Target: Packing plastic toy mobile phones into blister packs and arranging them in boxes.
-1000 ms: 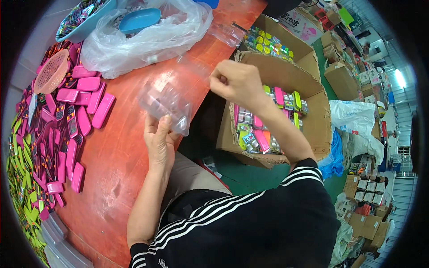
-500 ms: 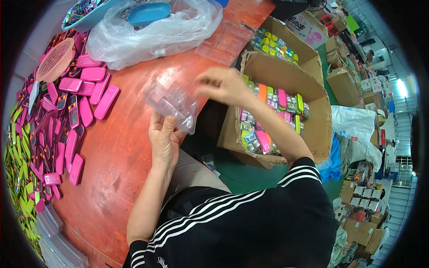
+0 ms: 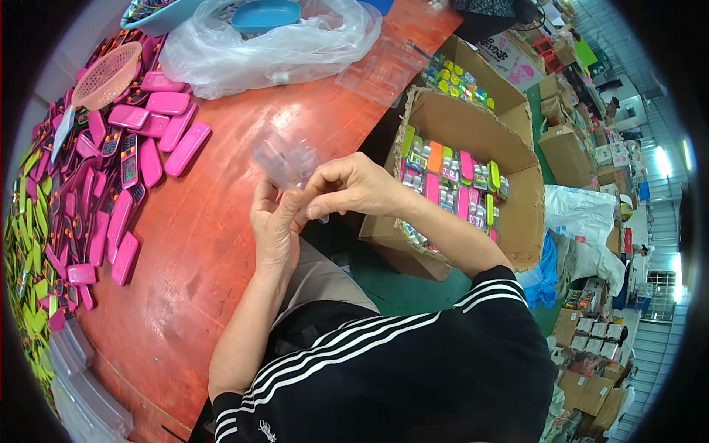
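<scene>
Over the table's right edge, my left hand (image 3: 275, 221) grips a clear plastic blister shell (image 3: 284, 161) from below, thumb on the near side. The shell is see-through, with moulded hollows, and seems to hold nothing. My right hand (image 3: 353, 184) meets its near right edge, the thumb and fingers pinched together there; the fingertips partly hide that edge. To the left on the table lies a heap of pink toy phones (image 3: 188, 148), some showing dark keypads. Right of my hands stands a cardboard box (image 3: 517, 214) of packed toys in pink, green and orange.
A pink basket (image 3: 107, 76) rests on the phone heap, with green toy pieces (image 3: 26, 244) nearer. At the back, a clear plastic bag (image 3: 221, 70) carries a blue tray (image 3: 266, 16). More clear shells (image 3: 377, 70) lie by the table edge. Grey bins (image 3: 81, 384) stand near left.
My right hand has come down and left onto the shell, its fingers closing at the edge. My left hand keeps hold. The whole view has shifted slightly.
</scene>
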Motion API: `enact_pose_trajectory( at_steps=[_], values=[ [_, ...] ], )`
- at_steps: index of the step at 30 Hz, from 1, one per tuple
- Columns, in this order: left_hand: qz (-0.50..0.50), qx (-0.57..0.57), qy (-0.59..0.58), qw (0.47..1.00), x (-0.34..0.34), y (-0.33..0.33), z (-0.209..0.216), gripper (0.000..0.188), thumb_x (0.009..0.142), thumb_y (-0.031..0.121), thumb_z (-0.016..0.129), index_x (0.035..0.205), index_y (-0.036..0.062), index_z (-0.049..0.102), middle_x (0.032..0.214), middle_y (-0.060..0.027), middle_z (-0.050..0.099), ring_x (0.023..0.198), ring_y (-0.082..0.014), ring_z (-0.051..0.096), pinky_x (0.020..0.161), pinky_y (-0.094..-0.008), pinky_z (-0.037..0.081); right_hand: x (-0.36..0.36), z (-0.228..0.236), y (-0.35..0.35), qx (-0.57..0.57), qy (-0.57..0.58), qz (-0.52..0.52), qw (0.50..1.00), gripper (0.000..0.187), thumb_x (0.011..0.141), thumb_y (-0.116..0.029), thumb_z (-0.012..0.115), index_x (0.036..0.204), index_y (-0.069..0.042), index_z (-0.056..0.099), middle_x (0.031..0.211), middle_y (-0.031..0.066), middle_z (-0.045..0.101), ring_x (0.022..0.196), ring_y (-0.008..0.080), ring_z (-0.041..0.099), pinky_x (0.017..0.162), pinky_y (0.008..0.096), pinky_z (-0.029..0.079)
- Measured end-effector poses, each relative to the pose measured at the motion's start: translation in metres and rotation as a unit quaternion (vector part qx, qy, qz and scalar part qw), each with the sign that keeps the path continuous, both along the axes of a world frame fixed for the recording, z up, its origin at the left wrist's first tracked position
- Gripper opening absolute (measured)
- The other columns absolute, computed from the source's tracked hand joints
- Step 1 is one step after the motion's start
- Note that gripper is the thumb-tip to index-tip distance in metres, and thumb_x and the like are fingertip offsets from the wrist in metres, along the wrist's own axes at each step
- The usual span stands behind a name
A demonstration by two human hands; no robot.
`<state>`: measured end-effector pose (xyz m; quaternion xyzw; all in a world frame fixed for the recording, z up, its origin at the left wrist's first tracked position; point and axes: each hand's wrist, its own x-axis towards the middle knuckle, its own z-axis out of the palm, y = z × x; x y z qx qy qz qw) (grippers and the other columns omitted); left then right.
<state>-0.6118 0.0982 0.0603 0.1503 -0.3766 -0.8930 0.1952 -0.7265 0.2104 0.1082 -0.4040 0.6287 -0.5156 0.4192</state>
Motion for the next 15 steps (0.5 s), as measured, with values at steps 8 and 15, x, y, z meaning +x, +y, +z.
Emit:
enact_pose_trajectory(
  at_steps=[8,15],
  values=[
    [0.007,-0.004,0.009,1.0,0.007,-0.004,0.012,0.049,0.077,0.024,0.071,0.114,0.0044,0.045,0.101,-0.0068,0.053,0.088,-0.016,0.058,0.071,-0.0298,0.054,0.004,0.007,-0.001,0.02,-0.093,-0.049,0.994,0.014,0.082,-0.015,0.064,0.083,-0.002,0.067,0.064,-0.0009,0.059,0.054,0.0032,0.051,0.047,0.0179,0.041],
    [0.071,-0.017,-0.037,0.997,0.036,-0.022,0.001,0.048,0.081,0.019,0.064,0.121,0.0047,0.041,0.108,-0.0082,0.051,0.093,-0.0163,0.057,0.074,-0.0318,0.055,-0.032,-0.013,-0.009,-0.043,0.698,-0.19,0.689,0.017,0.069,-0.012,0.062,0.06,-0.007,0.048,0.056,0.0047,0.052,0.051,0.022,0.056,0.043,0.034,0.042]
  ],
)
